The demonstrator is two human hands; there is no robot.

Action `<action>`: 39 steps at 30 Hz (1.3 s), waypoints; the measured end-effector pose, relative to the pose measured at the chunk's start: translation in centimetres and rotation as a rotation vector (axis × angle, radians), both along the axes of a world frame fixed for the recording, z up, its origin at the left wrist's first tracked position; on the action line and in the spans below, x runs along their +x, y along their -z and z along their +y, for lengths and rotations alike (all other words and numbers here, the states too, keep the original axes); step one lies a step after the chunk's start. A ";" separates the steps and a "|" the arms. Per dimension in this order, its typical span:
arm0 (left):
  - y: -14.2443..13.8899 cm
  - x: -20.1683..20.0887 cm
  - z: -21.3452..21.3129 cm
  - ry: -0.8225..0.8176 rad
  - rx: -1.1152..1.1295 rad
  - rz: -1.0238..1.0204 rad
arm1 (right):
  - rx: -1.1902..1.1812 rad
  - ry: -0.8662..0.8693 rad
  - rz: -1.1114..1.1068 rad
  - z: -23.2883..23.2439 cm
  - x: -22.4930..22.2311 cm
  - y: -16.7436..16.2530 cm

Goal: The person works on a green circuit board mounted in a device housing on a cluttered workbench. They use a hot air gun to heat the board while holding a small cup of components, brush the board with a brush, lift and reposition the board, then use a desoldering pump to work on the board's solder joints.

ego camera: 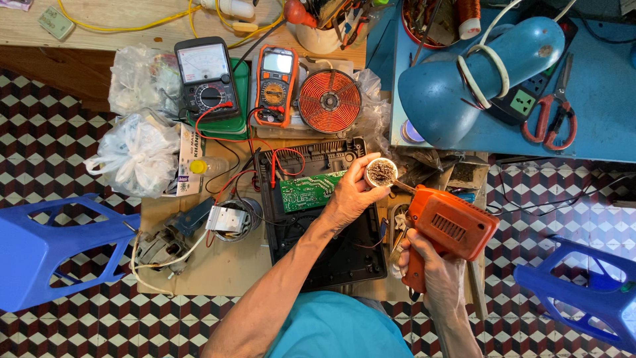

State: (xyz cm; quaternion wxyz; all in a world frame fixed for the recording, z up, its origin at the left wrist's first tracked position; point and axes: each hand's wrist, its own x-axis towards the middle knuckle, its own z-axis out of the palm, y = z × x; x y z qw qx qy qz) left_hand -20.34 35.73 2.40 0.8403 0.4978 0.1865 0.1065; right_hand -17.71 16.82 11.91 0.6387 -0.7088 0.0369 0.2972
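Note:
My left hand holds a small round white tin filled with dark paste or wire, lifted over the right edge of an opened black appliance case. My right hand grips the handle of an orange soldering gun, and its tip points into the tin. Inside the case lies a green circuit board with red wires running to it.
Behind the case sit an analog meter, an orange digital multimeter and a copper coil disc. A blue desk lamp and red-handled scissors occupy the right. Blue plastic stools flank me; white bags lie left.

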 end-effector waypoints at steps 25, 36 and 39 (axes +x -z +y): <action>-0.9 -0.3 -0.3 0.013 0.033 0.026 | 0.048 0.033 0.014 -0.2 -0.5 0.1; -1.2 -0.2 -0.6 0.036 0.001 0.037 | 0.011 0.030 -0.011 -0.6 -0.4 0.7; -1.2 -0.2 -0.7 0.037 -0.003 0.043 | -0.005 0.040 -0.010 -0.6 -0.6 0.7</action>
